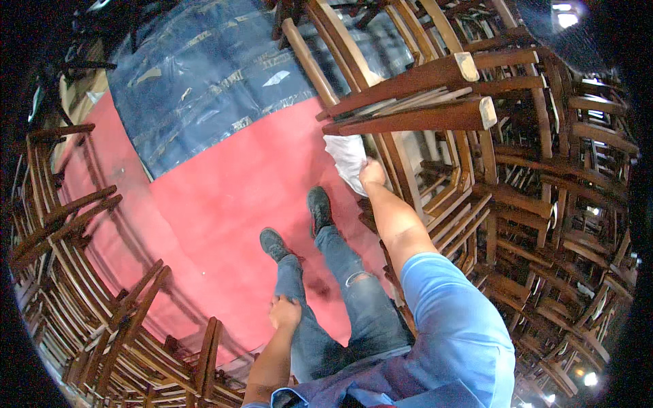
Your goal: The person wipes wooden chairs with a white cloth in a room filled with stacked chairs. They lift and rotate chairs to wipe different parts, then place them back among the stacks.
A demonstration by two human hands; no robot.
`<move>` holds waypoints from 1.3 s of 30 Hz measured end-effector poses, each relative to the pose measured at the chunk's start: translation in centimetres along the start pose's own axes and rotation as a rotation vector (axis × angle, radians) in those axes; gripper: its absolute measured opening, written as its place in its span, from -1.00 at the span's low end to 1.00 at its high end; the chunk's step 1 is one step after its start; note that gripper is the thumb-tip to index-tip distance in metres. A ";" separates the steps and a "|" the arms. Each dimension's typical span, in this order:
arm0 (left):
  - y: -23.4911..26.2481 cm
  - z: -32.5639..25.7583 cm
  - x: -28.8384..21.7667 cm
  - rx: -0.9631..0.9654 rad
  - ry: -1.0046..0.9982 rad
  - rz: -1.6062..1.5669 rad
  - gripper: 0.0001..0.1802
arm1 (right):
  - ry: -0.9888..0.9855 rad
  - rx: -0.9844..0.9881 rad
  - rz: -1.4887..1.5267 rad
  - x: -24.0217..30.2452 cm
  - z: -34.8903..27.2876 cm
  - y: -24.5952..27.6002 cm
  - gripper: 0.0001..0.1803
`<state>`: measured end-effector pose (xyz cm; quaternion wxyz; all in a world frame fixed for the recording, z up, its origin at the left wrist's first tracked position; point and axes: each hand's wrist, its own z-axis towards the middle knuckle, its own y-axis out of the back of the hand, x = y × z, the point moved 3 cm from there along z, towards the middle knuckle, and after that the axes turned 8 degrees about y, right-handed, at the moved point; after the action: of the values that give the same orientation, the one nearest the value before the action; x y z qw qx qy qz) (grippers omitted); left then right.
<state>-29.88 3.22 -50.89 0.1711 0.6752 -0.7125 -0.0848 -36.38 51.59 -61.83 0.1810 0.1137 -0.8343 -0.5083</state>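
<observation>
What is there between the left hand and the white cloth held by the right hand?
In the head view, between the left hand and the white cloth in the right hand lie the person's jeans-clad legs, two dark shoes and red floor.

Red floor (224, 197), blue plastic sheet (204, 75) spread on it, stacked wooden chairs (544, 204) standing around

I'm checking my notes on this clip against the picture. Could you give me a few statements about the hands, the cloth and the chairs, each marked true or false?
1. The right hand grips a white cloth. True.
2. The cloth is pressed against stacked wooden chairs. True.
3. The left hand holds a spray bottle. False: it holds nothing and hangs by the thigh.
4. The floor underfoot is green. False: it is red, with a blue sheet beyond.
5. More chairs are stacked on the person's left. True.
</observation>
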 end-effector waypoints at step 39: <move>17.9 9.9 -20.2 -0.147 -0.206 0.318 -0.62 | -0.105 -0.491 0.136 -32.5 13.0 37.6 -0.16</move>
<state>-49.55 23.50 -56.37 0.1576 0.5277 -0.8157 -0.1771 -12.49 91.48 -39.87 0.1931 -0.0165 -0.7000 -0.6874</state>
